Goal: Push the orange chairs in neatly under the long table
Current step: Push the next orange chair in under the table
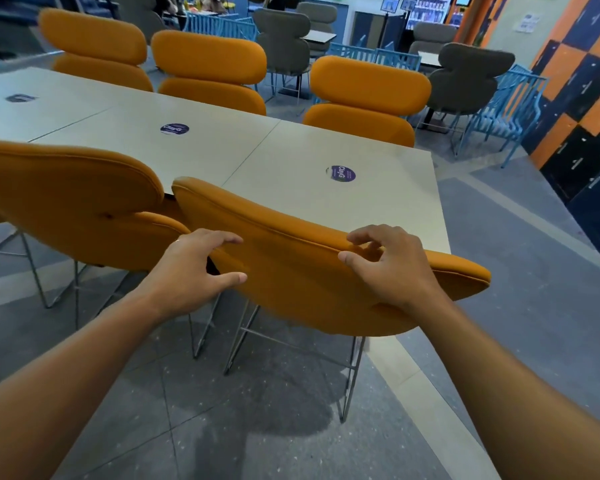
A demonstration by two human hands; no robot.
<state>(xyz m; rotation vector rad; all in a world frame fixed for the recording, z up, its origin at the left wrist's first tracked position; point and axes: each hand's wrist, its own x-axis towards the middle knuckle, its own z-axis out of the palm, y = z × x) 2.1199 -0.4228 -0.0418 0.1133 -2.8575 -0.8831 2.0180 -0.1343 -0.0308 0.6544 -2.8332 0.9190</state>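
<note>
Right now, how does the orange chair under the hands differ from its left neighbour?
The held orange chair has the left hand and right hand gripping its backrest; the neighbouring orange chair is untouched. The held one stands by the long table's corner; the neighbour sits further along. Both have orange padding and wire legs.

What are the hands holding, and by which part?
Both hold the nearest orange chair by its backrest's top edge: left hand toward the left end, right hand further right, fingers curled over the seam.
</note>
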